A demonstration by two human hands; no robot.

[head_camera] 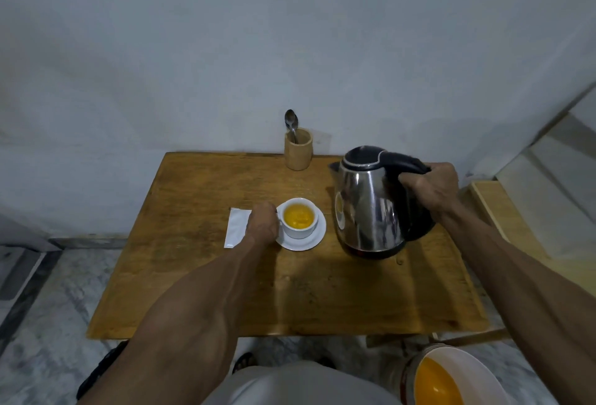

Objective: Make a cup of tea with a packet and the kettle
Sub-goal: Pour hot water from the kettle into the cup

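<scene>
Steel and black plastic made up the kettle (pixel 374 204), which stood upright near the right edge of the worktop (pixel 200 291), its spout turned toward the cup (pixel 298 218). The right hand (pixel 430 190) was wrapped around the black handle, fingers pressed closed on it from above. That handle was judged the only sensible place to take hold: the polished body looked slippery and, if the water had been heated, hot. The kettle was judged heavy when filled, so a firm closed grip and a slow tilt would be called for.

Near the middle of the worktop the cup sat on a saucer (pixel 303 241), already filled with yellow-orange liquid close to the rim. Both looked like thin white china, judged brittle and easily tipped or spilled. The left hand (pixel 263 222) was closed at the cup's left side, where its handle would be; whether the handle was pinched could not be told. A white packet (pixel 237 227), judged light and limp, lay flat just left of that hand.
</scene>
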